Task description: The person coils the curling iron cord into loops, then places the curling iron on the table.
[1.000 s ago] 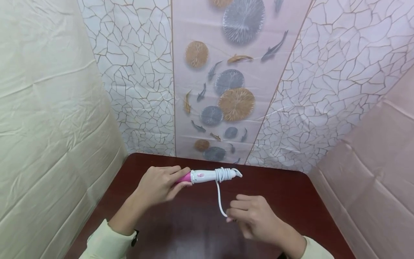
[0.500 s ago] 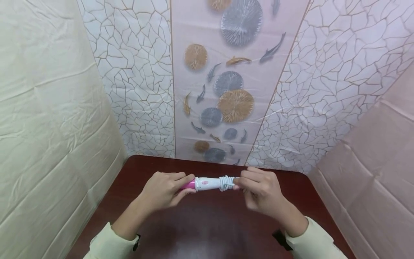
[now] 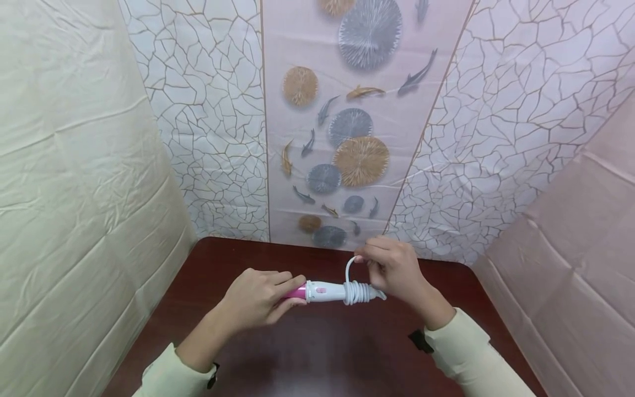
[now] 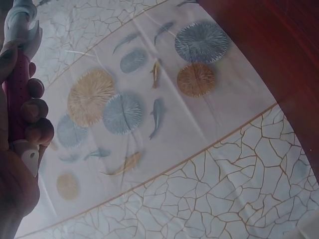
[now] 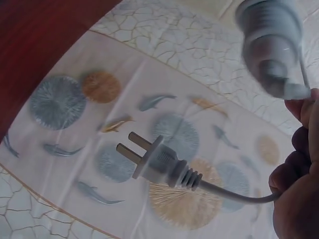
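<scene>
My left hand (image 3: 258, 298) grips the pink barrel of a hair iron (image 3: 328, 291), held level over the table with its white handle pointing right. A pink switch shows on the handle. White cord (image 3: 357, 293) is coiled in several turns round the handle's end. Above and to the right of these coils, my right hand (image 3: 394, 270) pinches the cord's loose length, which arcs up from the handle. In the right wrist view the two-pin plug (image 5: 162, 162) sticks out from that hand on a short run of cord. Fingers (image 4: 35, 109) wrap the pink barrel in the left wrist view.
A dark red table (image 3: 307, 353) lies beneath both hands. Behind it hangs a patterned backdrop (image 3: 322, 110) with fish and round motifs. Pale cloth walls (image 3: 79, 193) rise at the left and right sides.
My right hand has carried the cord from below the handle, past its end, to above it. The left hand has shifted slightly right and down with the hair iron.
</scene>
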{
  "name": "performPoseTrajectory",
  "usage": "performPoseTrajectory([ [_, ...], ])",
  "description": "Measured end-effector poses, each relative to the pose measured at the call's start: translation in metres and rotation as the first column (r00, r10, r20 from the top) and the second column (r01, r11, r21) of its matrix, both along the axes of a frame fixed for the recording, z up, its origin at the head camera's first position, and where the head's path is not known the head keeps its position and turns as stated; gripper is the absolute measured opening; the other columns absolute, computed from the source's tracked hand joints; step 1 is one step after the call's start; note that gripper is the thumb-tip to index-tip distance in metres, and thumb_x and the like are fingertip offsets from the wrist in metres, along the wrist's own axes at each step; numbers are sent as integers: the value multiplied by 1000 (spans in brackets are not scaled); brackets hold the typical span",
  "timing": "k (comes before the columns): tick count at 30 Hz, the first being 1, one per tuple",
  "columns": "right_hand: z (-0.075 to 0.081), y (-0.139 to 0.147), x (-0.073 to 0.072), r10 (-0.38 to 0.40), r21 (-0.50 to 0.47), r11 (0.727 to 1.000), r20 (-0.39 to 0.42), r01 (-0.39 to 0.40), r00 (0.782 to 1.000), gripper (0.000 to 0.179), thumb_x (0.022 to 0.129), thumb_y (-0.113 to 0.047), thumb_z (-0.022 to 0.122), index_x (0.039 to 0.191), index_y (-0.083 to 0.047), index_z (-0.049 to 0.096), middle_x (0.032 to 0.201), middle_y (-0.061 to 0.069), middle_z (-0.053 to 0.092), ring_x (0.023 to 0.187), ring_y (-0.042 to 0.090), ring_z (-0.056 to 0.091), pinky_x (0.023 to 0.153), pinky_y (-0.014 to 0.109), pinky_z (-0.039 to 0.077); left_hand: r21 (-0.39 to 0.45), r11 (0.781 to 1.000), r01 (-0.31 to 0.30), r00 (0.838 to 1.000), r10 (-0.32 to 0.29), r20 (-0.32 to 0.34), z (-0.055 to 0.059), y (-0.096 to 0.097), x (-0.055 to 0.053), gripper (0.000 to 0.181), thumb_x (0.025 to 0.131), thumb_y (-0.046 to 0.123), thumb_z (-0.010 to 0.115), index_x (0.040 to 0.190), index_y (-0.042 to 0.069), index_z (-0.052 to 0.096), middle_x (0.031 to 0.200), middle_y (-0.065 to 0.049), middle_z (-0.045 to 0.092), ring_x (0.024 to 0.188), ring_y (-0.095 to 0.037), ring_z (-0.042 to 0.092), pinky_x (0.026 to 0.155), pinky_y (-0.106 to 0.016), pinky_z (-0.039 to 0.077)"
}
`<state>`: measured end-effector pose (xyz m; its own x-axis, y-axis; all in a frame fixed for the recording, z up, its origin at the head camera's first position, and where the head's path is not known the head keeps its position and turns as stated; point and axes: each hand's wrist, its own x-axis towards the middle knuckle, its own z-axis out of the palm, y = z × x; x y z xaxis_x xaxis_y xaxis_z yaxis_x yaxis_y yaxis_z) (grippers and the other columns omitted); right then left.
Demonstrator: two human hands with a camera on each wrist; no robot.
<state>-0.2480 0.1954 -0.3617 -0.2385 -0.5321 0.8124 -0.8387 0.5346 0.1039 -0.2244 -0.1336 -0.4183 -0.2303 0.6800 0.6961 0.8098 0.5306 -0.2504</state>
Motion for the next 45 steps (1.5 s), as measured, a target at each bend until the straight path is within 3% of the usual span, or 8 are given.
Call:
performPoseTrajectory([
  [11,-23,4,-23,75,1,997,205,-77,976,26,89,8,77,89,-18,77,76,-5,66,64,5,49,58,19,40,-8,1000,-7,1000,7,21,1,2,5,40,110,54,63,127,21,79,80,13,61,63,-2,53,49,-17,29],
  [20,-52,8,-26,78,-22,997,567,-80,820,19,102,-2,73,95,-19,77,85,-6,71,70,-2,51,65,22,48,44,999,13,1000,-14,26,1,2,2,38,109,52,66,125,21,79,80,13,62,63,-1,51,49,-17,32],
  [24,-66,4,-22,122,-41,991,614,-124,780,20,104,0,71,96,-18,73,82,-7,65,73,-1,50,68,23,47,59,998,-1,1000,-1,25,2,0,-1,40,111,53,61,124,20,79,80,12,62,62,-2,50,48,-19,34],
  [31,-82,1,-9,116,-45,992,683,-117,721,41,80,23,67,102,-11,70,90,2,68,82,3,55,75,28,52,67,998,-11,1000,10,24,2,-2,-3,43,113,55,57,122,20,79,79,11,61,61,-2,48,48,-19,33],
  [36,-95,5,-2,8,25,999,766,-43,643,26,101,13,61,106,-9,74,93,2,72,81,2,57,74,25,53,107,994,-6,999,3,36,10,-3,-2,43,112,55,58,122,19,79,81,11,66,60,-2,49,49,-20,37],
  [38,-103,6,-1,12,33,998,773,-59,635,28,105,10,59,100,-14,74,89,-3,69,75,2,53,69,23,49,115,993,-10,999,6,39,13,-4,-2,43,112,55,58,122,19,79,82,10,66,60,-3,50,49,-20,38],
  [41,-112,6,3,1,62,996,738,-68,674,31,104,10,60,93,-15,72,87,-6,68,75,0,52,69,23,49,116,993,-21,999,16,40,16,-5,-3,43,112,55,58,123,19,79,82,10,67,60,-4,51,49,-21,39],
  [45,-114,2,12,-57,153,987,607,-46,792,34,92,16,58,90,-15,71,87,-7,71,78,2,59,71,21,52,116,993,-37,999,33,41,14,-8,-8,41,111,54,62,123,18,79,82,10,67,59,-4,52,49,-21,39],
])
